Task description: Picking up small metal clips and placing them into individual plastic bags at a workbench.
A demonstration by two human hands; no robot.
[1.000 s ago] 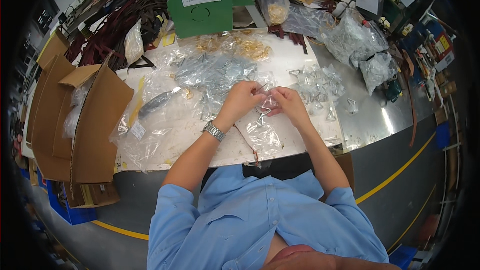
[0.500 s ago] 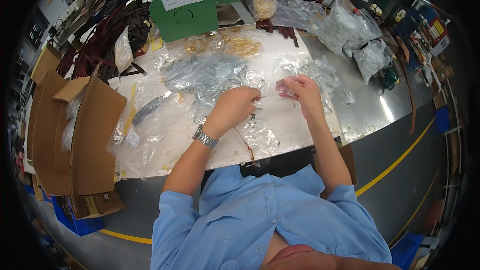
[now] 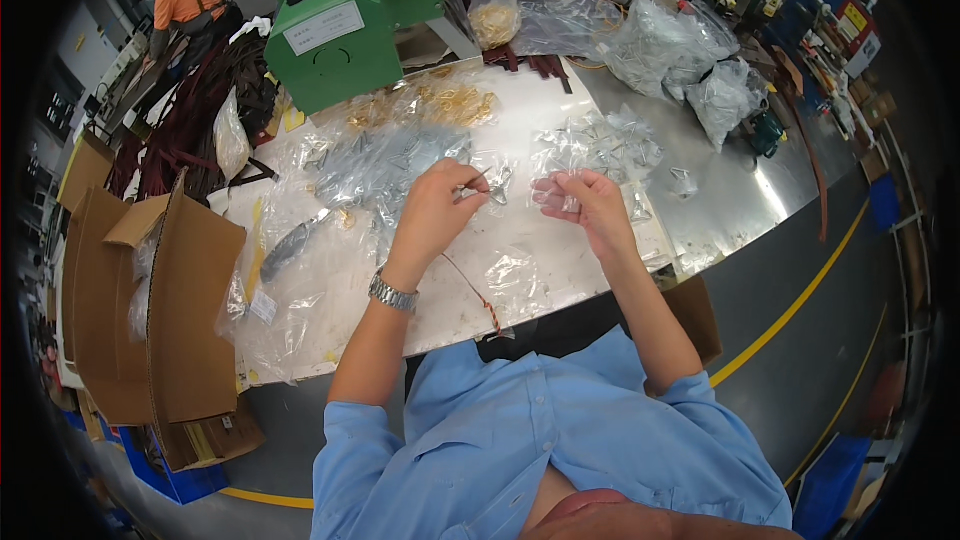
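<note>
My left hand (image 3: 438, 202), with a metal-band watch (image 3: 392, 292) at its wrist, is closed in a pinch over the white table. Small silver metal pieces (image 3: 499, 186) show at its fingertips; their exact kind is too small to make out. To the right, my right hand (image 3: 598, 212) pinches a small clear plastic bag (image 3: 556, 200), and some fingers show through the film. Beyond the left hand lies a pile of clear bags with grey metal parts (image 3: 375, 165). More bagged silver parts (image 3: 620, 145) lie just past the right hand.
A green machine (image 3: 335, 45) stands at the back, behind gold-coloured parts (image 3: 445, 105). An open cardboard box (image 3: 195, 310) stands at the left edge. Plastic bags (image 3: 665, 45) sit on the metal surface at right. A thin cord (image 3: 487, 305) lies near the front edge. A person in orange (image 3: 185, 0) is far left.
The view has shifted a little. My left hand has moved slightly forward, raising its fingertips with the silver pieces. My right hand still pinches the clear bag, slightly nearer to me.
</note>
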